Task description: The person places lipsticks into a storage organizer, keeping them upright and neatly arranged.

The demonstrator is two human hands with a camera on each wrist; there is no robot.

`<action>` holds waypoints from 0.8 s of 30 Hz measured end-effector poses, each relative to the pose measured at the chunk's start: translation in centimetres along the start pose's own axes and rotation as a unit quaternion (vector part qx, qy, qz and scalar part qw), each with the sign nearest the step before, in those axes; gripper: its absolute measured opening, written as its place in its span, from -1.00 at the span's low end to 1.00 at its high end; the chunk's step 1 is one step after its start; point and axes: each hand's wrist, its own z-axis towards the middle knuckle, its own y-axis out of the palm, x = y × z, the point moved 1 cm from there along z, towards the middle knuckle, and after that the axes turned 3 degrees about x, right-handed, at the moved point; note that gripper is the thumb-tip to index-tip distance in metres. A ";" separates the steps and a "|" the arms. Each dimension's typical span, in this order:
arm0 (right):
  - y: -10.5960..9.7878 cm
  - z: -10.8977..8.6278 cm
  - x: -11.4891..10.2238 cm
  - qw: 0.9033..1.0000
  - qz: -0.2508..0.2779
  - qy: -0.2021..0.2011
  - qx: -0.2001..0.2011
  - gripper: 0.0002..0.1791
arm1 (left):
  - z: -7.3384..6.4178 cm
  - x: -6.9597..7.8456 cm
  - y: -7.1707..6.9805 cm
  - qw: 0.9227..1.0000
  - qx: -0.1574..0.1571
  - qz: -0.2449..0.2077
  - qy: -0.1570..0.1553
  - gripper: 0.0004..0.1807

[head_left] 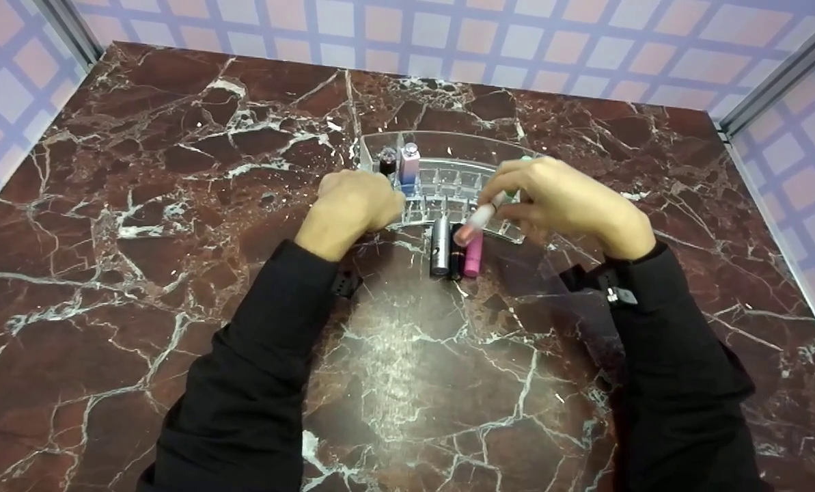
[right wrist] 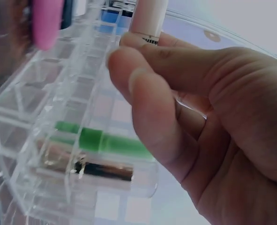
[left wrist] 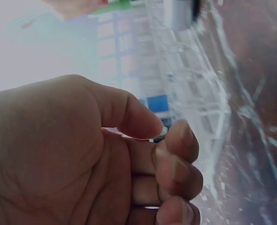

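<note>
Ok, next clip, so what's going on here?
A person's right hand pinches a pale tube near a clear rack, which holds a green tube among others. The left hand is at the rack's left end; whether it grips anything is unclear. A silver tube, a black tube and a pink tube are on the table in front.

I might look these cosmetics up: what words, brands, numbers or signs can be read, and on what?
No text is readable.
Pale tube in the right hand: small dark print, too blurred to read.
Silver tube: any marking is too small to make out.
</note>
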 end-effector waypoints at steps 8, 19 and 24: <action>-0.5 0.7 -0.6 0.997 -0.050 0.003 0.065 -0.74 | -1.5 1.4 -0.9 0.990 0.058 -0.061 0.113 -0.49; 0.3 1.0 -0.2 0.995 -0.065 -0.005 0.071 -0.74 | -2.1 3.2 -0.2 0.976 0.034 -0.092 0.196 -0.35; 0.4 1.1 -0.4 0.995 -0.063 -0.001 0.074 -0.75 | -1.8 3.5 0.1 0.969 0.042 -0.071 0.231 -0.51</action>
